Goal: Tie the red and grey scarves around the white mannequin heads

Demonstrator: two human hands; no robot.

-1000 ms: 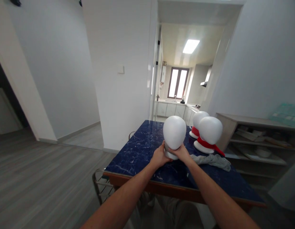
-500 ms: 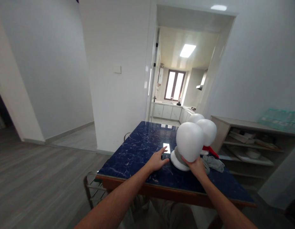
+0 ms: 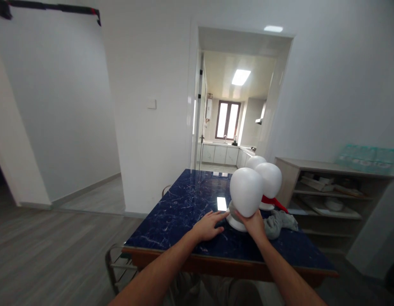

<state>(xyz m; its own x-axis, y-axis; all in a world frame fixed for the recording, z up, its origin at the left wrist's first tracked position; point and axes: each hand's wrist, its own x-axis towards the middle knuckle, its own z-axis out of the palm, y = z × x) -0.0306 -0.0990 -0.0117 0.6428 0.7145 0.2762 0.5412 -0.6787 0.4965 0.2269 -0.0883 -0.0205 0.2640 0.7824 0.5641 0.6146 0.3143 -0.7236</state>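
A white mannequin head (image 3: 246,192) stands upright on its round base on the blue marbled table (image 3: 171,216). Something grey shows around its neck. My right hand (image 3: 252,223) wraps the neck from the right, its inner fingers hidden under the head. To the left of the base, my left hand (image 3: 210,225) lies low over the tabletop, fingers stretched towards the neck; whether the fingertips touch it I cannot tell. A crumpled grey cloth (image 3: 279,224) lies just right of my right hand.
Behind stand a second white head (image 3: 270,180) with red cloth (image 3: 278,204) at its neck and a third head (image 3: 256,161). A shelf unit (image 3: 330,163) with bottles (image 3: 367,157) on top is at the right. A metal-framed chair (image 3: 115,263) stands at the table's left corner.
My left hand has lowered and its fingers have straightened towards the neck. The right hand stays at the neck. The camera view has shifted, so the room sits lower and a little further left.
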